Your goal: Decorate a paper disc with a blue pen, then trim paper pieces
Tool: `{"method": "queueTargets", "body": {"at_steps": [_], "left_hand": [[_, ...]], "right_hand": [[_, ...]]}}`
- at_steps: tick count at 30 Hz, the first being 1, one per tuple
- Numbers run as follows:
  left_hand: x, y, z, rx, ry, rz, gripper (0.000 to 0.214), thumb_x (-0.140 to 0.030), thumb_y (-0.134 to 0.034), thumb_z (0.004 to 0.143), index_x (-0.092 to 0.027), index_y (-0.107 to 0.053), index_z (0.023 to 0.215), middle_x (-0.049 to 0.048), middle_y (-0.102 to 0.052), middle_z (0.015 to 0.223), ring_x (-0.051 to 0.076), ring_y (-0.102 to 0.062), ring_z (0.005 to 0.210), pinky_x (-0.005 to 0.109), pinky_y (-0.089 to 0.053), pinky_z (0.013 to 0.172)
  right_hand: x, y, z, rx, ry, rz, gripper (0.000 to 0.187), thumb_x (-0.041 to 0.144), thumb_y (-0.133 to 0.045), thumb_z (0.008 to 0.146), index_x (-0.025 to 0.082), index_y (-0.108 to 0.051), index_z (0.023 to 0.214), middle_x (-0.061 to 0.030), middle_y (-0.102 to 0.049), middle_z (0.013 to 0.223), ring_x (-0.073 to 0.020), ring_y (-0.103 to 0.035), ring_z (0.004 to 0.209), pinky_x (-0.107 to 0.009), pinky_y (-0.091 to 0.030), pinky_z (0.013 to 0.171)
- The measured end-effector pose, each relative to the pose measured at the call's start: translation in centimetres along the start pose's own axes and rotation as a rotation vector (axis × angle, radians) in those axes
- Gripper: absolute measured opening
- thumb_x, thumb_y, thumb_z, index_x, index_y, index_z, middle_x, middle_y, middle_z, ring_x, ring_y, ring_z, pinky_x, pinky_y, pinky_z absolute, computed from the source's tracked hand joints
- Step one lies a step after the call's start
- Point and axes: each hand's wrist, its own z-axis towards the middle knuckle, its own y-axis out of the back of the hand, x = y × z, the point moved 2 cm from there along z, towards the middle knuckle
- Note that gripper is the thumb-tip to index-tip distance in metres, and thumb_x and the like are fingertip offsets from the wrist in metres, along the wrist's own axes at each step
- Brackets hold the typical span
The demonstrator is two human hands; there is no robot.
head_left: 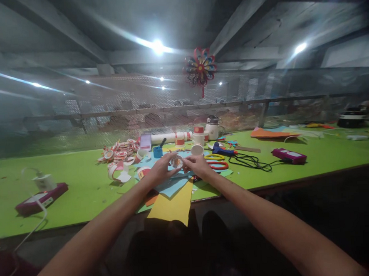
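Observation:
Between my two hands is a small round silvery-white piece (176, 162), its patterned face turned toward me; its exact kind I cannot make out. My left hand (160, 171) grips it from the left, thumb below and fingers above. From the right, my right hand (198, 166) pinches at its edge. Below them lie blue paper sheets (171, 188) and a yellow sheet (171, 207) that hangs over the table's front edge. Scissors with red and yellow handles (219, 165) rest just right of my right hand. A paper cup (197, 150) lies behind it, its mouth facing me.
Cut paper-cup pieces (123, 151) are heaped at the left on the green table (90, 181). A blue glue gun (222, 149) and black cord lie right, near a purple power strip (289, 155). Another power strip (42, 198) sits far left. A bottle (213, 128) stands behind.

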Motion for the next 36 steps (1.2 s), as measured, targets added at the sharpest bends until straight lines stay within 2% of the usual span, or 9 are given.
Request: {"method": "queueTargets", "body": {"at_steps": [4, 9, 14, 20, 27, 36], "left_hand": [[0.1, -0.2, 0.2, 0.005, 0.074, -0.114, 0.051, -0.03, -0.074, 0.072, -0.021, -0.06, 0.121, 0.0084, -0.064, 0.113, 0.022, -0.06, 0.096, 0.041, -0.048, 0.092], [0.6, 0.9, 0.4, -0.015, 0.239, -0.35, 0.053, -0.033, -0.075, 0.072, -0.015, -0.057, 0.118, 0.0118, -0.068, 0.105, 0.022, -0.065, 0.091, 0.038, -0.053, 0.081], [0.4, 3.1, -0.1, 0.086, 0.312, -0.684, 0.053, -0.043, -0.069, 0.079, -0.013, -0.055, 0.121, 0.0189, -0.069, 0.114, 0.026, -0.069, 0.098, 0.035, -0.055, 0.078], [0.4, 4.2, -0.5, 0.191, 0.325, -0.95, 0.055, -0.042, -0.074, 0.073, -0.011, -0.062, 0.117, 0.0205, -0.066, 0.121, 0.029, -0.069, 0.099, 0.035, -0.054, 0.084], [0.0, 4.5, -0.5, 0.213, 0.338, -1.079, 0.059, -0.039, -0.075, 0.074, -0.013, -0.057, 0.124, 0.019, -0.068, 0.115, 0.031, -0.068, 0.105, 0.04, -0.053, 0.091], [0.2, 4.1, -0.5, 0.197, 0.378, -1.083, 0.056, -0.028, -0.077, 0.075, -0.019, -0.055, 0.126, 0.014, -0.071, 0.11, 0.03, -0.069, 0.104, 0.043, -0.051, 0.093]], "right_hand": [[0.2, 0.0, -0.2, -0.028, 0.01, -0.069, 0.029, 0.034, -0.058, 0.094, 0.015, -0.061, 0.115, -0.0068, -0.065, 0.11, -0.0182, -0.066, 0.09, -0.038, -0.056, 0.078], [-0.2, 1.1, 0.3, -0.164, 0.001, -0.164, 0.029, 0.036, -0.057, 0.094, 0.015, -0.061, 0.116, -0.0069, -0.065, 0.111, -0.0186, -0.066, 0.091, -0.038, -0.056, 0.078], [0.1, 1.5, 0.0, -0.226, 0.014, -0.289, 0.029, 0.035, -0.057, 0.094, 0.016, -0.061, 0.116, -0.0068, -0.065, 0.113, -0.0193, -0.066, 0.093, -0.038, -0.056, 0.079], [0.8, 1.1, -0.6, -0.223, 0.017, -0.458, 0.027, 0.034, -0.057, 0.095, 0.017, -0.062, 0.115, -0.0069, -0.064, 0.115, -0.0194, -0.065, 0.095, -0.039, -0.056, 0.081], [0.8, 1.1, -0.7, -0.199, 0.054, -0.576, 0.027, 0.034, -0.057, 0.095, 0.016, -0.062, 0.115, -0.0065, -0.065, 0.114, -0.0194, -0.065, 0.094, -0.038, -0.056, 0.08], [0.7, 1.2, -0.7, -0.186, 0.074, -0.647, 0.027, 0.034, -0.057, 0.095, 0.017, -0.062, 0.114, -0.0067, -0.065, 0.114, -0.0192, -0.065, 0.094, -0.038, -0.056, 0.081]]}}
